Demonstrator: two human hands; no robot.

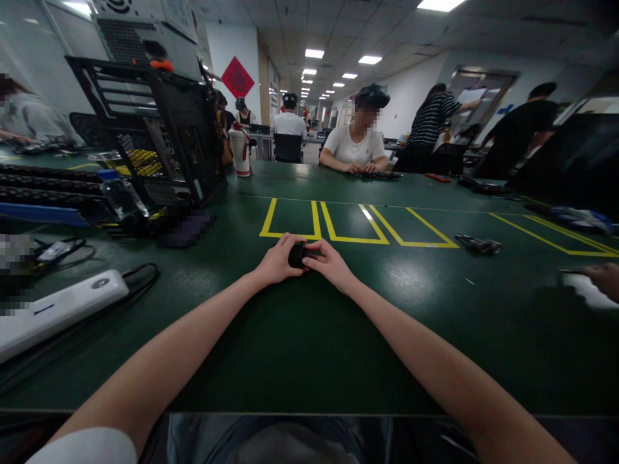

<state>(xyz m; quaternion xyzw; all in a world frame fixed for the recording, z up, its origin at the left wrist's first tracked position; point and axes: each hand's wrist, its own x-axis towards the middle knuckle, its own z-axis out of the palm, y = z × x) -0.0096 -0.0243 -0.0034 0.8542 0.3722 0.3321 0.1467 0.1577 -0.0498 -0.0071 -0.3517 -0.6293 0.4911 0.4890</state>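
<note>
Both my hands meet over the green table [290,341], just in front of the yellow tape marks. Between them is a small black rounded object [296,255], whose kind I cannot make out. My left hand [279,260] wraps its fingers and thumb round the object from the left. From the right, my right hand [331,264] pinches at its side with thumb and fingertips. The fingers hide much of the object.
A white power strip [68,309] with black cable lies at left, near a water bottle [120,193] and a black computer case [164,129]. Dark metal pieces [478,244] lie to the right. Another person's hand [604,278] reaches in from the right edge. Someone sits opposite.
</note>
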